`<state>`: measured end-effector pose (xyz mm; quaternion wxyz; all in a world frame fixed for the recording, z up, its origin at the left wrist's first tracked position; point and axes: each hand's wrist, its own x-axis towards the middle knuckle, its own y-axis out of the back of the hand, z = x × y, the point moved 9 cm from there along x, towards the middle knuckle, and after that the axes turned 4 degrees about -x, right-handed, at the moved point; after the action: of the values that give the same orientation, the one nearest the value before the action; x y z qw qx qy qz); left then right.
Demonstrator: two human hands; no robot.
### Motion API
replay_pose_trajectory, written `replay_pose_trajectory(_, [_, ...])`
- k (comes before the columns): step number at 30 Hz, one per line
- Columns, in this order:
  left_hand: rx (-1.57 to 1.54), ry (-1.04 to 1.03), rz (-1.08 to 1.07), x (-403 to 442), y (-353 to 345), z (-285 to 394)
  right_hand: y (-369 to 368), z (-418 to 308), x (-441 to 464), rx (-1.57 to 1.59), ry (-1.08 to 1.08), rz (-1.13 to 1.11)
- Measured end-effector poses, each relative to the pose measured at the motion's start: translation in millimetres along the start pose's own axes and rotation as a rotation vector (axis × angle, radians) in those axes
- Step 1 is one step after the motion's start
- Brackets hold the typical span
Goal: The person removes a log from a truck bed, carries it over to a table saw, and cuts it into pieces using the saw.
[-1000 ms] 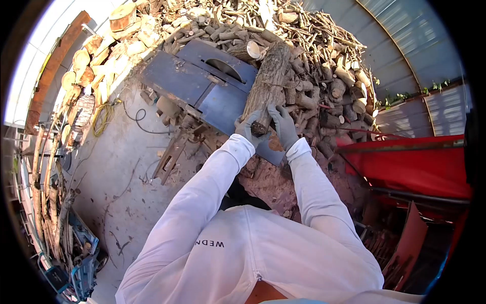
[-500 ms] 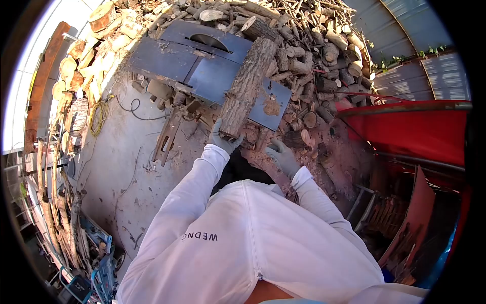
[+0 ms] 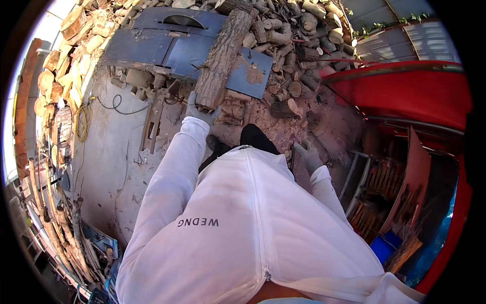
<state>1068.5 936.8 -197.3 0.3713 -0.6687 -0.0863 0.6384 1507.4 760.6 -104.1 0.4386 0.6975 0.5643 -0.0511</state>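
A thick, rough-barked log [image 3: 220, 61] lies across a blue metal saw table [image 3: 188, 53], its near end sticking out past the table's edge towards me. My left hand [image 3: 199, 109], in a grey glove, cups that near end from below, with fingers around both sides. Part of a round saw blade [image 3: 183, 21] stands up through the table to the left of the log. Away from the log, my gloved right hand [image 3: 309, 156] hangs low by my right side, fingers loosely bent and apart. A narrow dark shape shows beside its fingers; I cannot tell what it is.
Piled cut logs [image 3: 293, 38] rise behind and right of the table. Split wood [image 3: 63, 76] is stacked at the left, near a coiled yellow cable [image 3: 83, 121]. Long poles [image 3: 55, 223] lean at lower left. A red panel [image 3: 400, 86] stands at the right.
My right hand has dropped back and right, away from the log's near end. My left hand remains on the log. The view has shifted, so the table appears higher and further left.
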Motion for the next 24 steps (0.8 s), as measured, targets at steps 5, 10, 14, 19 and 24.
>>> replay_pose_trajectory(5, [-0.013, 0.000, 0.002, 7, 5, -2, -3, -35, 66, 0.081, 0.099, -0.012])
replay_pose_trajectory(10, [-0.014, -0.056, 0.071, 4, 5, -5, -7, -146, 139, 0.024, 0.223, -0.160])
replay_pose_trajectory(14, [0.009, -0.187, 0.153, -8, 3, 0, -31, -237, 232, 0.024, 0.335, -0.303])
replay_pose_trajectory(19, [-0.134, -0.258, 0.265, 12, 25, -6, -82, -366, 330, 0.007, 0.477, -0.432])
replay_pose_trajectory(24, [-0.081, -0.462, 0.632, -14, 27, -15, -127, -436, 390, -0.273, 0.560, -0.435])
